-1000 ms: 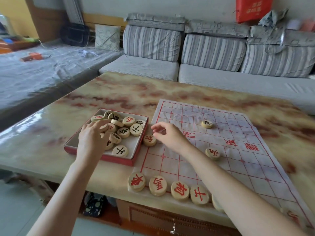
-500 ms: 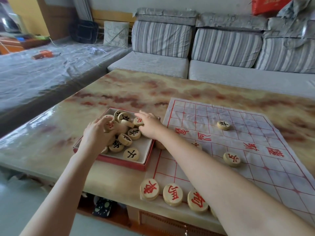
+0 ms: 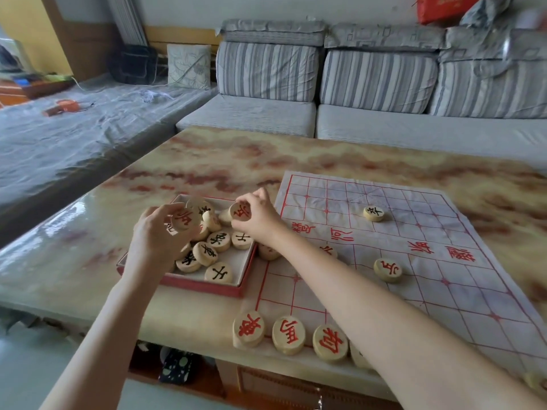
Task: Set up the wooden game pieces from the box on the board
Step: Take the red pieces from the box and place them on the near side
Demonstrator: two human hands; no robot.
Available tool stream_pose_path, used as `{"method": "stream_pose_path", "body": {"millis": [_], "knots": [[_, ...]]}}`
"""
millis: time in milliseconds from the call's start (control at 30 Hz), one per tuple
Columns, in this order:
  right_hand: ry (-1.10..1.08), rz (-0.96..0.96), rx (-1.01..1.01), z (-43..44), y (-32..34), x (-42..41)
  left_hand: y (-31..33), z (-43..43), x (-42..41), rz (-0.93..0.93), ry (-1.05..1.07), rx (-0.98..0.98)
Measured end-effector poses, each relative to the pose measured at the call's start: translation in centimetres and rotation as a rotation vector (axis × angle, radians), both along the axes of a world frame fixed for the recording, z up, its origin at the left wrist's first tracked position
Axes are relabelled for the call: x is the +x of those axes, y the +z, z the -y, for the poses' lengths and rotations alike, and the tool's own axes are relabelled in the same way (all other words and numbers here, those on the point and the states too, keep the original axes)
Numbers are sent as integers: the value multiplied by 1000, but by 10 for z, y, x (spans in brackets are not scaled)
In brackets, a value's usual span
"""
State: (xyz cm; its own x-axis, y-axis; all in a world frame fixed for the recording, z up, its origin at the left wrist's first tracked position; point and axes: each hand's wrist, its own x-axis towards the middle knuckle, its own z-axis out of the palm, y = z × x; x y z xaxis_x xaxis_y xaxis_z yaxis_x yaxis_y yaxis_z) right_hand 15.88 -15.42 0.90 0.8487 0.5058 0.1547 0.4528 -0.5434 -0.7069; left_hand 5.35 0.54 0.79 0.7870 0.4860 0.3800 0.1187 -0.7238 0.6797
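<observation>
A red-edged box (image 3: 240, 287) on the marble table holds several round wooden pieces with black and red characters. My left hand (image 3: 154, 235) holds a red-marked piece (image 3: 185, 218) raised above the box's left side. Over the box's far right corner, my right hand (image 3: 257, 216) pinches another red-marked piece (image 3: 240, 211). The cloth board (image 3: 444, 291) with red grid lines lies to the right. On it sit a black-marked piece (image 3: 373, 213), a red-marked piece (image 3: 387, 270), and a row of red pieces (image 3: 288, 335) along the near edge, partly hidden by my right forearm.
The marble table (image 3: 207, 161) reaches left and far beyond the box. A grey striped sofa (image 3: 325, 113) stands behind it and a plastic-covered seat (image 3: 59, 137) runs along the left. The table's near edge lies just below the row of red pieces.
My right hand moved from the board's left edge into the box and lifted a red-marked piece. My left hand rose from the box with another piece between its fingers.
</observation>
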Motion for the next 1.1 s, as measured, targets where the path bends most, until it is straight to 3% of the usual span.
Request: {"method": "stream_pose_path", "body": {"millis": [200, 633, 1100], "knots": [[-133, -64, 239, 91, 16, -22, 12, 62, 10, 16, -171, -32], [-558, -130, 37, 343, -7, -52, -9, 257, 34, -98, -591, 32], [-721, -94, 52, 433, -21, -51, -21, 383, 67, -241, -732, 165]]}}
